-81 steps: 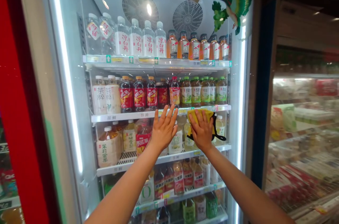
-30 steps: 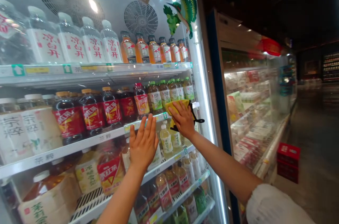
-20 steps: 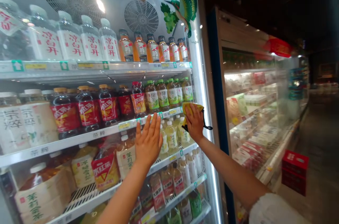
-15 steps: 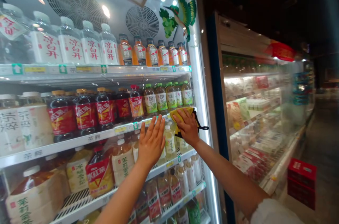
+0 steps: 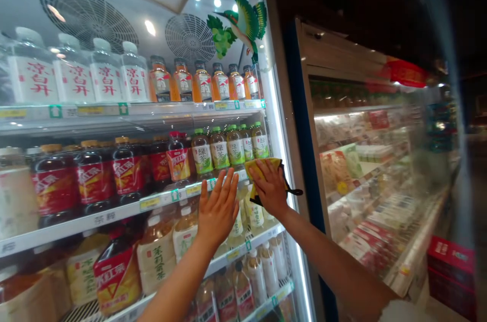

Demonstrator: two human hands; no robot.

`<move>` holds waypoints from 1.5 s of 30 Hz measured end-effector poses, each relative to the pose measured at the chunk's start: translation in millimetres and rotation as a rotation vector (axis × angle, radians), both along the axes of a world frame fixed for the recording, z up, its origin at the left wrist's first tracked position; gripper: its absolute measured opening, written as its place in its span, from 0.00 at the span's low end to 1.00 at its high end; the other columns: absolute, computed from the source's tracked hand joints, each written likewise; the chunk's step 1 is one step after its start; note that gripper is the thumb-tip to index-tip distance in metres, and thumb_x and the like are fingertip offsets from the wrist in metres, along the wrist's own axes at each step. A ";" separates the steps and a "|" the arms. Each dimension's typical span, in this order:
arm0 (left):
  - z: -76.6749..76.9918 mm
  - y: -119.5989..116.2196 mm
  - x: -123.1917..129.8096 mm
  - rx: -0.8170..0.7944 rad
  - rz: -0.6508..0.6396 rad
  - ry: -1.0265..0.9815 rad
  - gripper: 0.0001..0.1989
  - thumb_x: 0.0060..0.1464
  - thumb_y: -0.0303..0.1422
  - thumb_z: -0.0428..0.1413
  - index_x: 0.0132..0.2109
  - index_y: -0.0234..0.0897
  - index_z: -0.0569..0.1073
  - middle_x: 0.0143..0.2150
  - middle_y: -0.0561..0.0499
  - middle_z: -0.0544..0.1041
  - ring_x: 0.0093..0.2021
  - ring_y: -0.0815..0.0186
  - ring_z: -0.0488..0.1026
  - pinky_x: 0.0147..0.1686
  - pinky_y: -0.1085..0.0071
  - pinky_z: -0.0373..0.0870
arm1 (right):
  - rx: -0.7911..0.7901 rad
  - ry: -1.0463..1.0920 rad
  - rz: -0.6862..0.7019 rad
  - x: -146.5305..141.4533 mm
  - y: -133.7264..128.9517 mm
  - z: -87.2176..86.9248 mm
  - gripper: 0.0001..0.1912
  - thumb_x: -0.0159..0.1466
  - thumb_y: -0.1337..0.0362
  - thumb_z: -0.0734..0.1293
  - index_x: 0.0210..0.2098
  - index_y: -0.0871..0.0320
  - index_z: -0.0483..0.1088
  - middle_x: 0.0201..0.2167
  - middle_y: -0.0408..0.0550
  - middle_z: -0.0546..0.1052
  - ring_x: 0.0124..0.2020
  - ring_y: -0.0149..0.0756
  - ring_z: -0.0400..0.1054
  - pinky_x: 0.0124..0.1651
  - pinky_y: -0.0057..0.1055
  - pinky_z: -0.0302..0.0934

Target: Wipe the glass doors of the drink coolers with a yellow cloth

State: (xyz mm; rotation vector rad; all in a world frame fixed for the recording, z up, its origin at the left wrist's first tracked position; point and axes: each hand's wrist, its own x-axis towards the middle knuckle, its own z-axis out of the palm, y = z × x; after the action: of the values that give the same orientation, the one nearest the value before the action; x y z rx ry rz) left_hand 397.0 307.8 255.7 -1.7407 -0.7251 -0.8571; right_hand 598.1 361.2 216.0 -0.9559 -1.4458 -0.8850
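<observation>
My right hand (image 5: 270, 187) presses a yellow cloth (image 5: 253, 166) with black edging and a black loop flat against the glass door of a lit drinks cooler, near the door's right side frame. To its left, my left hand (image 5: 219, 208) has its fingers stretched out and holds nothing; its palm faces the glass, though contact cannot be made out for certain. Behind the glass, just above the hands, stand several green tea bottles (image 5: 219, 148). A shelf edge (image 5: 182, 194) with price tags runs behind the left fingertips.
Dark red-labelled bottles (image 5: 127, 170), clear water bottles (image 5: 106, 73) and orange drinks (image 5: 203, 81) line the cooler's shelves. A bird sticker (image 5: 245, 18) is at the door's upper right. Right of the cooler stands an open chilled display case (image 5: 365, 170), with red boxes (image 5: 451, 274) beside it.
The view has shifted, so the cooler sits further left in it. Against the shelves, both hands and the cloth have moved slightly right, the cloth closer to the door's side frame.
</observation>
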 end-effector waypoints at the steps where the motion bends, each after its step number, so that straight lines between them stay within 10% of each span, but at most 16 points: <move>1: 1.7 1.4 5.3 -0.002 -0.005 0.001 0.39 0.68 0.35 0.48 0.77 0.39 0.37 0.75 0.46 0.54 0.77 0.60 0.43 0.75 0.51 0.23 | -0.005 0.019 -0.013 5.0 1.5 13.4 0.28 0.72 0.67 0.59 0.69 0.41 0.62 0.73 0.45 0.62 0.76 0.48 0.47 0.71 0.60 0.46; 5: 0.9 5.4 23.1 -0.011 -0.005 -0.002 0.39 0.68 0.35 0.48 0.77 0.39 0.37 0.76 0.46 0.53 0.77 0.59 0.42 0.75 0.50 0.22 | -0.029 0.123 -0.058 30.7 8.8 29.8 0.28 0.74 0.64 0.57 0.72 0.42 0.58 0.74 0.46 0.60 0.75 0.48 0.47 0.71 0.59 0.47; 11: -14.9 6.4 34.2 -0.015 0.007 0.021 0.40 0.67 0.34 0.49 0.77 0.38 0.38 0.76 0.46 0.54 0.78 0.61 0.39 0.75 0.51 0.22 | -0.064 0.097 -0.078 46.2 9.2 -25.0 0.28 0.74 0.66 0.57 0.72 0.43 0.57 0.72 0.49 0.62 0.75 0.50 0.48 0.70 0.60 0.50; 19: -12.4 19.6 64.6 -0.011 -0.032 -0.006 0.38 0.68 0.35 0.48 0.77 0.39 0.38 0.76 0.45 0.54 0.78 0.59 0.42 0.76 0.50 0.25 | -0.074 0.087 -0.077 82.0 21.6 38.8 0.30 0.74 0.66 0.56 0.73 0.45 0.54 0.75 0.49 0.57 0.76 0.52 0.45 0.70 0.60 0.51; 28: -19.7 27.7 83.9 -0.014 -0.026 0.026 0.39 0.68 0.35 0.49 0.77 0.37 0.36 0.76 0.46 0.54 0.78 0.61 0.41 0.76 0.53 0.23 | -0.103 0.027 -0.041 94.0 24.4 -42.4 0.31 0.73 0.68 0.58 0.74 0.45 0.54 0.74 0.52 0.59 0.75 0.53 0.46 0.67 0.62 0.55; 45: 10.6 25.8 88.5 0.085 -0.031 0.007 0.39 0.68 0.35 0.49 0.77 0.38 0.38 0.76 0.45 0.54 0.78 0.59 0.40 0.76 0.49 0.25 | 0.048 -0.185 0.101 139.0 36.0 99.0 0.25 0.74 0.66 0.58 0.69 0.47 0.63 0.72 0.51 0.62 0.74 0.48 0.50 0.70 0.57 0.54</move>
State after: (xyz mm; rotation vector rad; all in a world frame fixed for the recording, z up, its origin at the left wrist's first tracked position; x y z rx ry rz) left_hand 485.5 333.6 266.2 -1.6821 -0.6496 -0.8899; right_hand 737.0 397.2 315.0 -0.7742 -1.6073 -0.9488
